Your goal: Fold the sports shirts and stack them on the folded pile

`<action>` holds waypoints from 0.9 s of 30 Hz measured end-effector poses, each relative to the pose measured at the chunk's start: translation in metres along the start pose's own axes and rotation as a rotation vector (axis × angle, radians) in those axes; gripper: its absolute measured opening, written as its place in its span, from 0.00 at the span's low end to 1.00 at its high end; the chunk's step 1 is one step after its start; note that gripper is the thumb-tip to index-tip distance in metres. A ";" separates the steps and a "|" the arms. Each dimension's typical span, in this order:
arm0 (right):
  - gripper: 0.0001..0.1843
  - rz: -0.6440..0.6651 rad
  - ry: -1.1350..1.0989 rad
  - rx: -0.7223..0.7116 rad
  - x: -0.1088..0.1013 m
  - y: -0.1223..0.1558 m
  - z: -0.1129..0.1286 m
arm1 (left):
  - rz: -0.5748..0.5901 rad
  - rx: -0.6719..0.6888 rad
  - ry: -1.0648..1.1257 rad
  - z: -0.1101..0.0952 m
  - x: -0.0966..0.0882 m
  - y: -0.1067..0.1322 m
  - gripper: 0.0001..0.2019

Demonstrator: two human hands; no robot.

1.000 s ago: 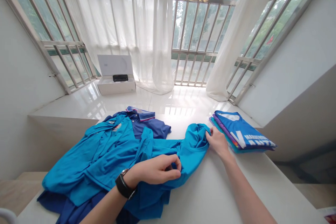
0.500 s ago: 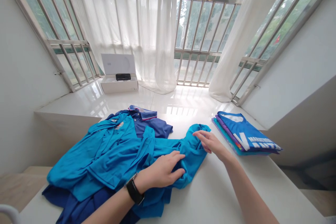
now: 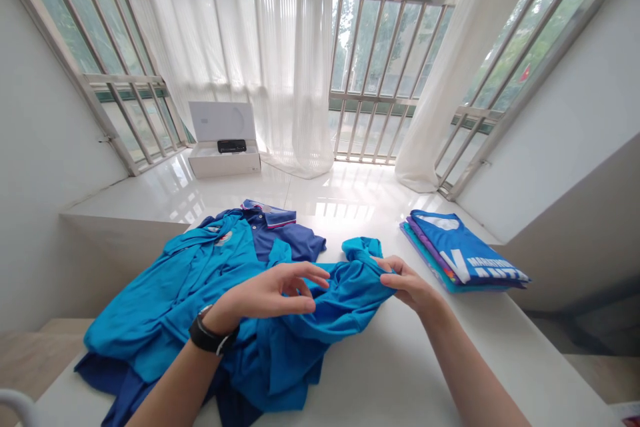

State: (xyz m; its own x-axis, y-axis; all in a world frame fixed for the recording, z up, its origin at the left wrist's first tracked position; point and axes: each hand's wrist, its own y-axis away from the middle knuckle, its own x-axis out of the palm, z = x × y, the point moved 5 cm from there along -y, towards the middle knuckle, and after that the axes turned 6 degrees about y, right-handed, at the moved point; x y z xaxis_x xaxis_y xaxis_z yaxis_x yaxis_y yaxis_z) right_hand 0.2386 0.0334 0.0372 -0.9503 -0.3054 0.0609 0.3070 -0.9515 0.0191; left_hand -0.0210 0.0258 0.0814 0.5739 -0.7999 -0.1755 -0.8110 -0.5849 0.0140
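Note:
A rumpled turquoise shirt point(image 3: 345, 307) is spread across the white table, and my right hand point(image 3: 405, 283) pinches its right end between thumb and fingers, lifting the cloth a little. Above its middle hovers my left hand point(image 3: 280, 290), fingers apart and curved, with a dark watch on the wrist; it holds nothing. More turquoise cloth point(image 3: 165, 293) lies bunched on the left; whether it belongs to the same garment I cannot tell. Under it is a navy polo shirt point(image 3: 280, 237), its buttoned collar with red and white trim pointing toward the window.
To the right stands a stack of folded shirts point(image 3: 465, 253), a blue one with white lettering on top. On the sill point(image 3: 325, 203) sits an open white box point(image 3: 225, 161) with a black device point(image 3: 231, 146) in it. White curtains point(image 3: 240, 60) hang before the barred windows.
My left hand has come off the turquoise cloth and moved left. The right hand has taken hold of the cloth's right end and pulled it up and out somewhat.

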 end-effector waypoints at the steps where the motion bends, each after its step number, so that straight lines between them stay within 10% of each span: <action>1: 0.31 0.056 -0.007 -0.007 0.005 0.001 -0.001 | -0.093 0.016 -0.015 0.000 -0.010 0.001 0.22; 4: 0.37 0.354 -0.066 -0.066 0.031 0.003 -0.005 | -0.270 0.047 -0.110 0.004 -0.023 0.000 0.18; 8: 0.38 0.592 -0.217 -0.125 0.064 0.008 -0.014 | -0.174 0.138 -0.373 0.013 0.003 -0.012 0.23; 15: 0.38 0.604 -0.288 -0.075 0.076 0.004 -0.026 | -0.046 0.209 -0.633 0.026 0.054 -0.028 0.24; 22: 0.36 0.608 -0.352 -0.063 0.071 0.002 -0.028 | -0.049 0.301 -0.529 0.022 0.053 -0.031 0.16; 27: 0.29 0.281 -0.343 0.044 0.036 -0.005 -0.027 | -0.122 0.219 -0.330 0.016 0.042 -0.029 0.11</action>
State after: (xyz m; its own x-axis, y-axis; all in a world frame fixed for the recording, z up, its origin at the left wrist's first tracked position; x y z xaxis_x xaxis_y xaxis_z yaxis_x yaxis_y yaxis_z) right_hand 0.2019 0.0265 0.0120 -0.7596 -0.5151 0.3972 0.5600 -0.8285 -0.0035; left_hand 0.0247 0.0116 0.0578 0.6290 -0.6193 -0.4700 -0.7646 -0.6019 -0.2303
